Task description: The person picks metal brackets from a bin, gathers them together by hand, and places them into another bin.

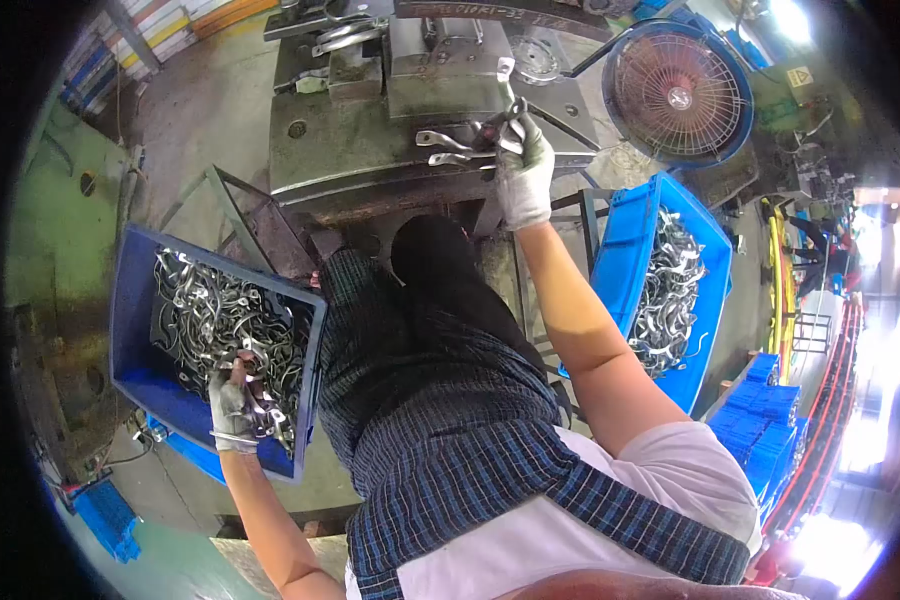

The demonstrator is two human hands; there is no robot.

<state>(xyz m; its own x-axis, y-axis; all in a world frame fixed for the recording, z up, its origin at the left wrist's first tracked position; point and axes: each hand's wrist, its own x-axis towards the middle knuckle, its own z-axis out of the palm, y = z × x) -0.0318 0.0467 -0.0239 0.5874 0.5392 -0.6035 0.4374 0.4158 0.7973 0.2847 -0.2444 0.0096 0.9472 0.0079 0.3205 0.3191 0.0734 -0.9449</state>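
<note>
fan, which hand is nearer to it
Right. The right hand holds metal parts, apart from the fan and to its left in the picture; the left hand is much farther off, at the dark blue bin.

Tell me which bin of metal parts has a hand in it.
The dark blue bin at the person's left: the left hand is among its metal parts. The lighter blue bin at the right has no hand in it.

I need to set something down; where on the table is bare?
The table is bare at front left, between the metal block and the table's front edge. Crowded: front right, where the right hand holds metal parts, and both heaped blue bins.
</note>
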